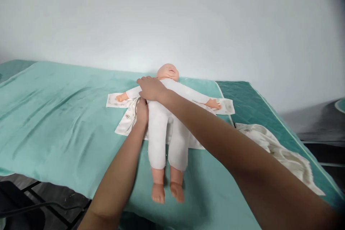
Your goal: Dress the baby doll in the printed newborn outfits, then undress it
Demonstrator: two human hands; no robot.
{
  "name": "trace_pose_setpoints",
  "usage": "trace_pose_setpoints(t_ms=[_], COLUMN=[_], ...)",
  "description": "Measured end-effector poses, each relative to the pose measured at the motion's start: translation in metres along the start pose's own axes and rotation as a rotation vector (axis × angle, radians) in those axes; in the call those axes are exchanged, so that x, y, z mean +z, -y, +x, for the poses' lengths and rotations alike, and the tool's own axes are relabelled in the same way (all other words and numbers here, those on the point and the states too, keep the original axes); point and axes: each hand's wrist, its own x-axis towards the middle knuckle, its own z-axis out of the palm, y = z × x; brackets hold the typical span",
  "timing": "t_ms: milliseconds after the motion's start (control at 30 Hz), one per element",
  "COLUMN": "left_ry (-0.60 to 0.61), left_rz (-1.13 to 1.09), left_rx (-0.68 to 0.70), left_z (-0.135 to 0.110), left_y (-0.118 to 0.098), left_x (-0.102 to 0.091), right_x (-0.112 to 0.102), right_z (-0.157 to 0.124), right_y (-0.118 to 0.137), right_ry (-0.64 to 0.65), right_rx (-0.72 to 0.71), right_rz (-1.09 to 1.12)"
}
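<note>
A baby doll (pixel 157 129) in a white bodysuit lies on its back with its arms spread and its feet towards me. Under its arms and trunk an opened white baby shirt (pixel 125 124) with small prints is laid out. My right hand (pixel 151 88) reaches across the doll's chest and is closed over its upper arm, on the left of the view. Just below, my left hand (pixel 142 110) is at the doll's side, its curled fingers on the shirt's edge. The fingertips of my left hand are partly hidden.
A teal cloth (pixel 67 115) with folds covers the table, and a darker green quilted mat (pixel 238 95) shows on the right. Crumpled white printed clothing (pixel 285 154) lies there. A pale wall (pixel 172 21) stands behind. A dark cable (pixel 48 204) runs at the lower left.
</note>
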Motion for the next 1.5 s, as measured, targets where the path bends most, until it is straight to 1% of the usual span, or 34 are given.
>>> trace_pose_setpoints(t_ms=[67, 133, 233, 300, 333, 367, 400, 433, 467, 500, 567, 600, 667, 733, 833, 867, 933, 1000, 1067, 1133, 1233, 1267, 1333, 1400, 1500], left_ry=[-0.016, 0.032, 0.108, 0.112, 0.085, 0.033, -0.037, -0.108, -0.16, -0.183, -0.165, -0.148, -0.143, -0.183, -0.282, -0.309, -0.327, -0.324, -0.325, -0.349, -0.377, -0.36, -0.265, -0.1, 0.206], left_rz=[0.142, 0.236, 0.312, 0.366, 0.423, 0.496, 0.578, 0.656, 0.725, 0.777, 0.82, 0.803, 0.699, 0.546, 0.302, 0.202, -0.038, -0.282, -0.467, -0.559, -0.551, -0.537, -0.517, -0.517, -0.495], left_rx=[0.013, 0.039, 0.065, 0.132, 0.18, 0.221, 0.242, 0.23, 0.188, 0.131, 0.03, -0.005, -0.041, -0.038, -0.019, -0.02, -0.04, -0.097, -0.176, -0.204, -0.136, -0.117, -0.109, -0.125, -0.113], left_z=[-0.001, -0.002, -0.001, 0.0, 0.001, 0.002, 0.003, 0.005, 0.007, 0.008, 0.013, 0.015, 0.019, 0.022, 0.027, 0.028, 0.031, 0.034, 0.036, 0.036, 0.034, 0.033, 0.028, 0.022, 0.013], left_y=[0.0, -0.001, -0.005, -0.009, -0.012, -0.013, -0.015, -0.015, -0.015, -0.015, -0.013, -0.011, -0.009, -0.006, -0.001, 0.001, 0.004, 0.004, 0.002, -0.002, -0.008, -0.011, -0.017, -0.025, -0.035], left_x=[0.0, -0.001, -0.006, -0.012, -0.015, -0.019, -0.022, -0.026, -0.03, -0.034, -0.04, -0.043, -0.049, -0.053, -0.059, -0.06, -0.062, -0.064, -0.066, -0.068, -0.067, -0.065, -0.059, -0.05, -0.036], right_x=[0.005, 0.009, 0.01, 0.006, 0.003, -0.001, -0.004, -0.008, -0.011, -0.014, -0.017, -0.019, -0.021, -0.024, -0.029, -0.031, -0.033, -0.033, -0.032, -0.029, -0.023, -0.02, -0.015, -0.008, -0.002], right_z=[0.02, 0.03, 0.031, 0.026, 0.023, 0.019, 0.016, 0.012, 0.008, 0.005, -0.004, -0.008, -0.016, -0.024, -0.034, -0.037, -0.041, -0.045, -0.046, -0.046, -0.045, -0.044, -0.041, -0.036, -0.029], right_y=[-0.002, -0.006, -0.01, -0.014, -0.016, -0.018, -0.02, -0.022, -0.024, -0.026, -0.029, -0.03, -0.032, -0.033, -0.033, -0.033, -0.033, -0.033, -0.034, -0.035, -0.037, -0.037, -0.035, -0.032, -0.024], right_ry=[0.145, 0.217, 0.207, 0.169, 0.147, 0.124, 0.102, 0.086, 0.08, 0.084, 0.11, 0.128, 0.151, 0.15, 0.144, 0.153, 0.181, 0.204, 0.219, 0.239, 0.273, 0.278, 0.275, 0.257, 0.246], right_rx=[0.012, 0.013, 0.039, 0.09, 0.115, 0.135, 0.152, 0.163, 0.166, 0.163, 0.148, 0.137, 0.114, 0.1, 0.07, 0.059, 0.041, 0.045, 0.055, 0.061, 0.066, 0.071, 0.078, 0.074, 0.076], right_rz=[-0.073, -0.113, -0.114, -0.07, -0.043, -0.017, 0.003, 0.017, 0.023, 0.024, 0.02, 0.02, 0.031, 0.047, 0.081, 0.094, 0.112, 0.102, 0.075, 0.037, -0.047, -0.072, -0.101, -0.111, -0.119])
